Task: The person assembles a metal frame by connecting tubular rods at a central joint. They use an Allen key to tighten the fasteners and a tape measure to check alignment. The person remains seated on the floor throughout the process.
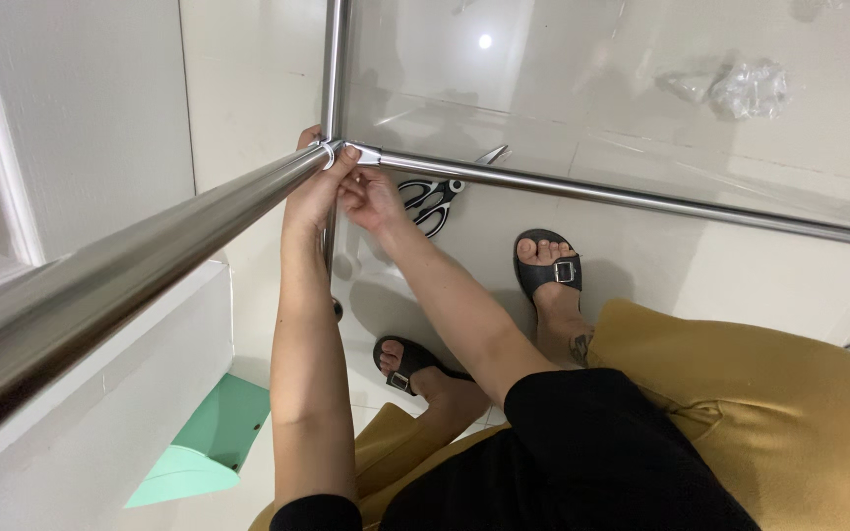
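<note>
Both hands meet at the corner joint of a steel rack: left hand grips it, right hand touches beside. Scissors lie on the floor below.

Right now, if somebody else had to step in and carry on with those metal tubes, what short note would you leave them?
Left hand: gripping the corner joint where the steel tubes meet.
Right hand: just below the joint, fingers against the left hand; whether it holds anything is hidden.
Things: long tube runs toward the camera, cross tube runs right, upright tube behind. Scissors lie on the floor beneath.
Done: three tubes meet at the joint.
Left: how firmly they sit cannot be told.
</note>
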